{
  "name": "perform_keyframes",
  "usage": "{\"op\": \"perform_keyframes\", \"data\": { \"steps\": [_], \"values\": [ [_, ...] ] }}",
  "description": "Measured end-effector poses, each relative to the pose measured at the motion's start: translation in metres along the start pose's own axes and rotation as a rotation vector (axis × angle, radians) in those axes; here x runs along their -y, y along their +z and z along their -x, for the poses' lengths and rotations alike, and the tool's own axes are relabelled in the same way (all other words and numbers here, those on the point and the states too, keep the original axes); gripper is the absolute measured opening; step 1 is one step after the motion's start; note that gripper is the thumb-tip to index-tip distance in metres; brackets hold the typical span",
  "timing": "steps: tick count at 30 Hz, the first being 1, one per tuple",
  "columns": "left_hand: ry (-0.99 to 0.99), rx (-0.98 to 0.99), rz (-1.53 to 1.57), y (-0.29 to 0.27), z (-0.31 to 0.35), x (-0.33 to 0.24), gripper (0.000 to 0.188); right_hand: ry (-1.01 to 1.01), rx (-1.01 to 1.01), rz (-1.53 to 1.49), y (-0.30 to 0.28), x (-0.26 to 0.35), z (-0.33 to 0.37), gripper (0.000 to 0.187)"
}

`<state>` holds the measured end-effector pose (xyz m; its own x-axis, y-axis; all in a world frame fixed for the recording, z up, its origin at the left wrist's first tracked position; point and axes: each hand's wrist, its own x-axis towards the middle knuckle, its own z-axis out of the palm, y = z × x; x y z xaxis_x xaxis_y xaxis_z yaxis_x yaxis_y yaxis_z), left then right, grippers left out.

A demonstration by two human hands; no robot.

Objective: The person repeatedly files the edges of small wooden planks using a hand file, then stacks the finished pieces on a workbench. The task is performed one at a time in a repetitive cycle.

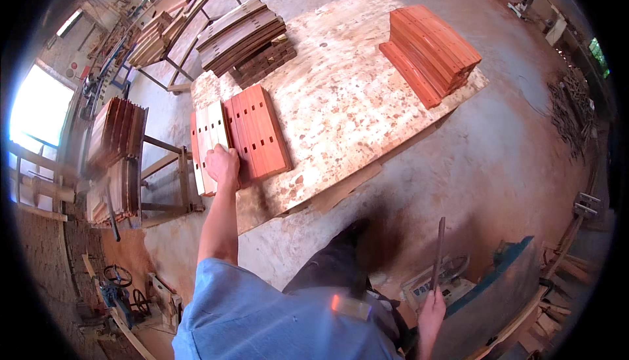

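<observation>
My left hand (223, 163) reaches out over the table, its fingers closed on the near end of a slotted wooden slat. That slat belongs to a side-by-side row of mortised slats (259, 131), some reddish and some pale, each with small rectangular slots. My fingertips are partly hidden against the wood. Low on the right, away from the table, my right hand (431, 311) is closed round the lower end of a narrow dark wooden strip (439, 252), which points upward.
The speckled worktable (334, 111) carries a stack of reddish slats (432, 52) at its far right and darker boards (242, 32) at its far left. More boards (118, 137) stand on a rack to the left. A machine with a slanted grey panel (498, 294) stands near my right hand.
</observation>
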<state>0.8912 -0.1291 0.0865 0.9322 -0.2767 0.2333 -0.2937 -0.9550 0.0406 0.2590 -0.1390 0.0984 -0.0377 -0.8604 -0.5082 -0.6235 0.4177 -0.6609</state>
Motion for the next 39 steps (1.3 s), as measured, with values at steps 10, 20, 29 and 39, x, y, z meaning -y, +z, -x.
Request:
{"op": "perform_keyframes", "data": {
  "steps": [10, 20, 29, 39],
  "values": [
    [0.473, -0.229, 0.089, 0.036, -0.001, -0.1, 0.053, 0.098, -0.08, 0.077, 0.001, 0.044, -0.056, 0.042],
    [0.529, 0.774, 0.815, 0.127, 0.1, -0.486, 0.087, 0.305, -0.153, -0.09, -0.007, 0.069, -0.048, 0.037],
    [0.472, 0.743, 0.917, 0.104, 0.151, -0.54, 0.064, 0.489, -0.231, -0.101, 0.006, 0.058, -0.027, 0.038],
    [-0.164, 1.588, 1.762, 0.095, 0.141, -0.428, 0.024, 0.386, -0.208, -0.081, 0.0, 0.063, -0.043, 0.039]
  ]
}}
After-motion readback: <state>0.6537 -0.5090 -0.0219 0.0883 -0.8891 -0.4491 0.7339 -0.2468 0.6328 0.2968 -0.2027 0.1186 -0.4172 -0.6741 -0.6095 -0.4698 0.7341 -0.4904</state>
